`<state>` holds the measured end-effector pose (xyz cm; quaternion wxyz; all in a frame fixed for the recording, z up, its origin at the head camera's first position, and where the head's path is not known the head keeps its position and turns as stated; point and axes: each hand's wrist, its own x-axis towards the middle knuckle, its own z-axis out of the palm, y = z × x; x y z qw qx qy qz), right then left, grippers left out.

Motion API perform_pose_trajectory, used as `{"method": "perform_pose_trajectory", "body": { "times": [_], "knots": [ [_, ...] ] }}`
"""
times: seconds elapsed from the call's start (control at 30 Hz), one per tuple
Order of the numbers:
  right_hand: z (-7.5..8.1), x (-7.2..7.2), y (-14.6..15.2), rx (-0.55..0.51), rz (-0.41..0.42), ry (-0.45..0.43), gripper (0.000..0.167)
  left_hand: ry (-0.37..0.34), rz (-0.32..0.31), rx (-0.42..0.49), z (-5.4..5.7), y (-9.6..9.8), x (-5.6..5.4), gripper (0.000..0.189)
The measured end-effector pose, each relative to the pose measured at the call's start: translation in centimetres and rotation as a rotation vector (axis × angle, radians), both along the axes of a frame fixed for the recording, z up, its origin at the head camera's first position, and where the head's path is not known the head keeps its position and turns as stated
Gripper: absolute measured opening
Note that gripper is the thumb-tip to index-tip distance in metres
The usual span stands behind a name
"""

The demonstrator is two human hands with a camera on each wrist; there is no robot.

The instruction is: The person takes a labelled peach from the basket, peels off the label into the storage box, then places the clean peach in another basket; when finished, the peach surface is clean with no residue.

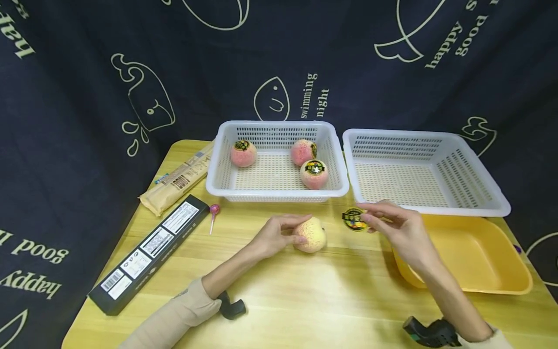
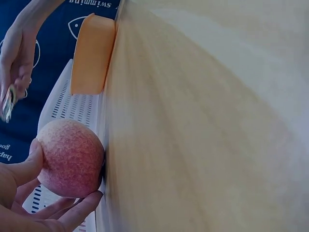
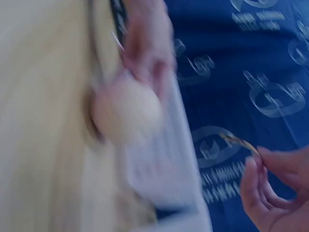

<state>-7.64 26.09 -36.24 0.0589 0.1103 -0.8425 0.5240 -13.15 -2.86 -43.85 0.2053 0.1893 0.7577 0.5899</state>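
Note:
My left hand [image 1: 274,236] grips a pale yellow and pink peach [image 1: 311,235] just above or on the table, thumb on the near side. Close up in the left wrist view, the thumb and fingers lie around the speckled pink side of the peach [image 2: 72,158]. To the right, my right hand [image 1: 403,230] pinches a round black and gold sticker [image 1: 354,219] between thumb and fingers, apart from the fruit. Edge-on, the thin sticker [image 3: 239,142] shows in the right wrist view, where the peach is blurred. Several peaches bearing similar stickers, one a pink peach [image 1: 314,174], lie in the left white basket [image 1: 274,194].
At the right stands another white basket [image 1: 436,210], with a yellow basin [image 1: 475,257] in front of it. A long black box [image 1: 150,254], a lollipop [image 1: 214,209] and a tan package [image 1: 178,182] lie at the left. Dark printed cloth [image 1: 279,58] hangs behind the table.

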Motion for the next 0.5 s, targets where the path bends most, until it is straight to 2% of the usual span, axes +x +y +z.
{"method": "perform_pose_trajectory", "body": {
  "times": [0.07,0.17,0.33,0.5],
  "knots": [
    [0.6,0.8,2.7,0.011,-0.005,-0.006,0.028,-0.001,0.000,-0.005,0.0,-0.1,0.0,0.054],
    [0.0,1.9,7.1,0.054,-0.012,-0.031,0.029,0.009,-0.013,-0.003,-0.1,-0.1,0.0,0.054],
    [-2.8,3.2,13.3,0.168,-0.078,-0.132,0.030,0.025,-0.027,-0.012,-0.3,-0.1,-0.3,0.054],
    [-6.1,2.9,15.5,0.194,-0.159,-0.205,0.028,0.021,-0.030,-0.022,-0.3,-0.1,-0.4,0.054]
  ]
}}
